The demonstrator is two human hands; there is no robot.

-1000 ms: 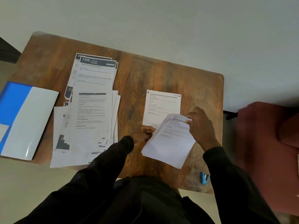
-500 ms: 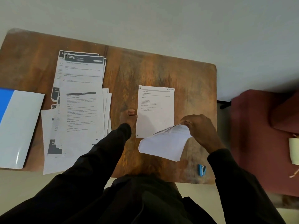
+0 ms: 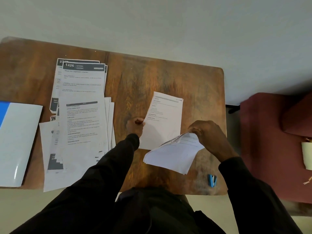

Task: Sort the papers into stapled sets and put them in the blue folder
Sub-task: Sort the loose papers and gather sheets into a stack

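Wood-grain tabletop point(image 3: 168, 78) carries everything, largest first: the blue folder point(image 3: 15, 141) hangs off the left edge, shut and with no set in it yet. Beside it, toward the near-left corner, a sprawl of loose papers point(image 3: 81, 125) — the top sheet at the far end reads "1426 KITCHEN", a nearer one "TASK GOAL" and "TASK DESCRIPTION". Right of centre, the single sheet point(image 3: 166, 119) that lay flat a second ago now lifts at its left edge, the left hand point(image 3: 135, 125) with its grip pinched on it. The right hand point(image 3: 207, 135) has its grip clamped on a small stack point(image 3: 173, 156) — sorting is under way, stapling not begun. A blue stapler point(image 3: 211, 180) waits near the near-right corner.
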